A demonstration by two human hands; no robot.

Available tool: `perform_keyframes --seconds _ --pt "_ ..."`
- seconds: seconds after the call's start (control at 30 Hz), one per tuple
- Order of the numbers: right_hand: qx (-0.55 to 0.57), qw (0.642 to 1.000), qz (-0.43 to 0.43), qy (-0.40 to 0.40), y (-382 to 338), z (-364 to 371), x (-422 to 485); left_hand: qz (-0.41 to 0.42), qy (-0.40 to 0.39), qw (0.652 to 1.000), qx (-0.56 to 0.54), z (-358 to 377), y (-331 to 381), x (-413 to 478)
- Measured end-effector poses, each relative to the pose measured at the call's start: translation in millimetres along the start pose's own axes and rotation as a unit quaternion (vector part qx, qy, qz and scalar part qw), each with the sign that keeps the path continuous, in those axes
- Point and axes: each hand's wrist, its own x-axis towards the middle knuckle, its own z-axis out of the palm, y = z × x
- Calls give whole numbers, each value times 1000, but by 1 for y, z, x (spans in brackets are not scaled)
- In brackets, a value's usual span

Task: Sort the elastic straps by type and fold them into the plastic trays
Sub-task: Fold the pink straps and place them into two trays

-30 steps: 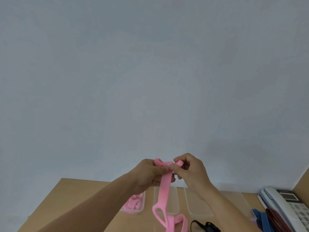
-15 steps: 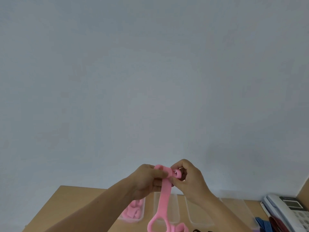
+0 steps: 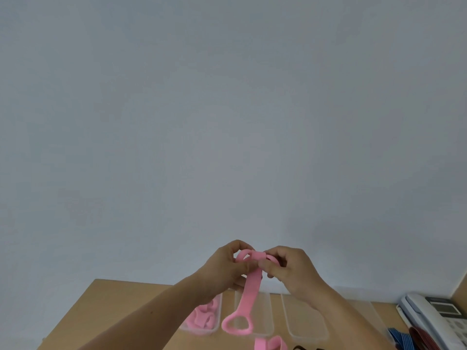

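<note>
Both hands are meeting up in the air above the tan wooden surface (image 3: 113, 311), working on the top end of a long pink elastic strap (image 3: 250, 291). The left hand (image 3: 225, 269) is curling fingers and thumb round the rolled-up bit on its side. The right hand (image 3: 295, 271) is pinching the other side of that same roll, so the two are almost touching. The rest of the strap is hanging straight down from between them, ending in a teardrop loop that's dangling in front of the trays.

Three trays are sitting side by side on the surface. The left clear plastic tray (image 3: 218, 317) is holding a small pile of folded pink straps (image 3: 202, 318). The middle clear plastic tray (image 3: 265, 317) is partly hiding behind the dangling loop, and the right clear plastic tray (image 3: 303, 319) is lying just beside it, under the right forearm.

Another loose pink strap (image 3: 270, 344) is poking in at the bottom edge. Blue striped straps (image 3: 396, 337) and dark red straps (image 3: 417, 334) are lying next to a white desk phone (image 3: 434, 317).
</note>
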Motion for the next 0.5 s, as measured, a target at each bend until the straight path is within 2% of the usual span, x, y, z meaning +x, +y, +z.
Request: perform_keyframes --seconds 0.13,0.37,0.5 --pt "-5 999 -15 34 3 5 1 -19 24 1000 5 -1 2 -1" --pt "-76 994 -54 57 3 7 3 -42 -19 994 -99 4 10 -3" --pt "-95 990 -85 62 2 8 1 -55 -1 989 -137 2 8 0"
